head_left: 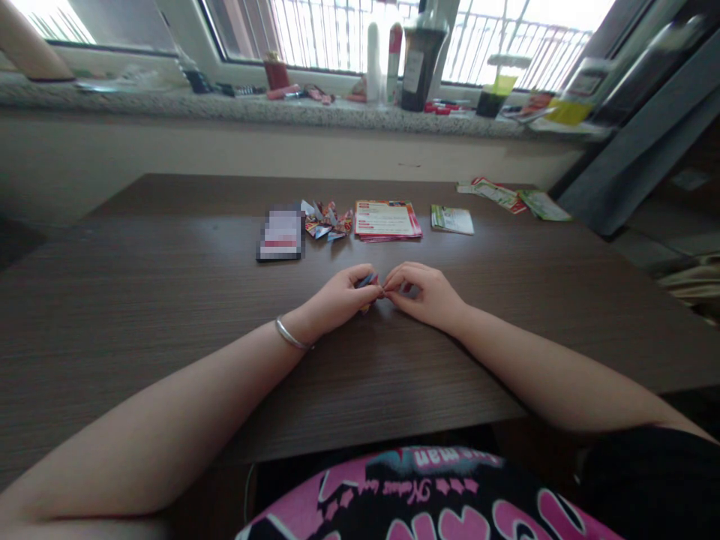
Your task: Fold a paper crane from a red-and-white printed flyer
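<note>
My left hand, with a silver bangle at the wrist, is closed around a small folded piece of printed paper. Much of that piece is hidden by the fingers. My right hand pinches at its right end, thumb and fingertips meeting the left thumb. Just beyond the hands lies a cluster of folded colourful paper pieces. To its right sits a stack of printed paper sheets with red edges, then a smaller stack of greenish paper slips.
A phone-like flat object, blurred out, lies left of the folded pieces on the brown table. More printed papers rest at the back right. Bottles, a dark container and small items line the stone windowsill.
</note>
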`<state>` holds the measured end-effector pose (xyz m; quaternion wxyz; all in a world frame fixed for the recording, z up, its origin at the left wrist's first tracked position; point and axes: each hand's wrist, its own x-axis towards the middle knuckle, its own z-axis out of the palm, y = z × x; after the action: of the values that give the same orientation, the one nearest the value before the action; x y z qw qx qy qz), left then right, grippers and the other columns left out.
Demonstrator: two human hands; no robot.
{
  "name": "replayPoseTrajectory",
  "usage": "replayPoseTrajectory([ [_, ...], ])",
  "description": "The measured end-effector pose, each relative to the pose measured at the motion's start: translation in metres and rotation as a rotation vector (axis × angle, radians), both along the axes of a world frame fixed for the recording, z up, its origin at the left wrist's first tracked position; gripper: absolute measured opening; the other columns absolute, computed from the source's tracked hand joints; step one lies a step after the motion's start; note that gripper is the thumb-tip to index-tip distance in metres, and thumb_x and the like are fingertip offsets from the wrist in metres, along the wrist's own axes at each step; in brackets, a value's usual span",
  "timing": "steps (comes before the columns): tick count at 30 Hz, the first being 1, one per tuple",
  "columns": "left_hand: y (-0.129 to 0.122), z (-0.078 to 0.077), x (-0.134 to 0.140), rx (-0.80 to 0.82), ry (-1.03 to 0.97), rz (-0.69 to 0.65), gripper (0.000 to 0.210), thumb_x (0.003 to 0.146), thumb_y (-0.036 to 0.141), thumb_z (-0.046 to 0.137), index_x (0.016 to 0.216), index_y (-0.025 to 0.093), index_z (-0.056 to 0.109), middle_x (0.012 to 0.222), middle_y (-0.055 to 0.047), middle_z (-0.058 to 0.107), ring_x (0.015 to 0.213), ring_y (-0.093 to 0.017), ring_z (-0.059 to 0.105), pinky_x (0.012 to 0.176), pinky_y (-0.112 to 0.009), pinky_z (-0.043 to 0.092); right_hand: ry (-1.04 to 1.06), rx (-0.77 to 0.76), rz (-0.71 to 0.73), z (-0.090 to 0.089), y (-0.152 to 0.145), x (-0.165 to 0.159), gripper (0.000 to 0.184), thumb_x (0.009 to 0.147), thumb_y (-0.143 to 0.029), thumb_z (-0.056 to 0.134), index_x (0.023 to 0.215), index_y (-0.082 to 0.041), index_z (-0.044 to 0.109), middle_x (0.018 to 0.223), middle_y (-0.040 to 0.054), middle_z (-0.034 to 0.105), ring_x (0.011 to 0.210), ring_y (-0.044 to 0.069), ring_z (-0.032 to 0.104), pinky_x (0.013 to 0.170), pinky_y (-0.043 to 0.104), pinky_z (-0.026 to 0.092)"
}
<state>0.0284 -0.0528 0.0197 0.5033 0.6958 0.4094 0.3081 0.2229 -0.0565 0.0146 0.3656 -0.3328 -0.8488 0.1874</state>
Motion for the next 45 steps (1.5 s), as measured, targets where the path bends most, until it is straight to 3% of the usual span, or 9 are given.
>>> replayPoseTrajectory([
  [9, 0.006, -0.009, -0.003, 0.058, -0.076, 0.032, 0.029, 0.081, 0.044, 0.063, 0.08, 0.015, 0.062, 0.075, -0.002, 0.063, 0.066, -0.011, 0.055, 0.063, -0.023, 0.045, 0.099, -0.198, -0.171, -0.003, 0.003, 0.001, 0.012, 0.079, -0.03, 0.067, 0.083, -0.019, 0.064, 0.076, 0.0016, 0.065, 0.069, 0.013, 0.061, 0.062, 0.026, 0.051],
  [13, 0.006, -0.011, -0.003, 0.076, -0.089, 0.059, 0.029, 0.08, 0.044, 0.065, 0.083, 0.015, 0.064, 0.075, -0.001, 0.062, 0.067, -0.011, 0.056, 0.065, -0.023, 0.045, 0.032, -0.298, -0.131, -0.003, 0.002, -0.001, 0.02, 0.077, -0.036, 0.069, 0.084, -0.018, 0.066, 0.076, 0.0015, 0.066, 0.067, 0.013, 0.06, 0.062, 0.027, 0.049],
  [21, 0.002, -0.003, 0.001, 0.075, -0.106, 0.086, 0.027, 0.075, 0.037, 0.071, 0.086, 0.014, 0.064, 0.079, -0.001, 0.065, 0.068, -0.011, 0.057, 0.067, -0.023, 0.047, -0.101, -0.241, -0.11, -0.007, 0.001, -0.009, 0.019, 0.077, -0.037, 0.07, 0.078, -0.018, 0.067, 0.07, -0.0008, 0.063, 0.065, 0.013, 0.055, 0.06, 0.025, 0.039],
  [29, 0.004, -0.009, 0.002, 0.132, -0.071, 0.067, 0.03, 0.077, 0.039, 0.069, 0.094, 0.015, 0.062, 0.09, -0.004, 0.067, 0.083, -0.016, 0.062, 0.077, -0.028, 0.049, 0.048, -0.361, -0.145, -0.007, 0.005, -0.005, 0.02, 0.079, -0.036, 0.063, 0.077, -0.017, 0.066, 0.067, -0.0012, 0.06, 0.063, 0.011, 0.05, 0.06, 0.024, 0.037],
  [36, 0.009, -0.013, 0.0, 0.036, -0.179, -0.021, 0.037, 0.073, 0.037, 0.073, 0.099, 0.014, 0.061, 0.1, -0.006, 0.068, 0.091, -0.018, 0.064, 0.085, -0.033, 0.05, 0.132, -0.44, -0.13, -0.009, 0.011, 0.0, 0.017, 0.078, -0.035, 0.061, 0.079, -0.017, 0.064, 0.068, -0.0017, 0.059, 0.062, 0.012, 0.048, 0.061, 0.026, 0.036],
  [45, 0.012, -0.012, -0.004, -0.023, -0.163, -0.035, 0.032, 0.076, 0.039, 0.071, 0.092, 0.013, 0.065, 0.091, -0.005, 0.069, 0.085, -0.016, 0.063, 0.083, -0.031, 0.049, 0.245, -0.605, -0.067, -0.011, 0.014, 0.002, 0.025, 0.074, -0.042, 0.067, 0.075, -0.018, 0.059, 0.061, -0.0053, 0.049, 0.056, 0.01, 0.039, 0.056, 0.025, 0.03],
])
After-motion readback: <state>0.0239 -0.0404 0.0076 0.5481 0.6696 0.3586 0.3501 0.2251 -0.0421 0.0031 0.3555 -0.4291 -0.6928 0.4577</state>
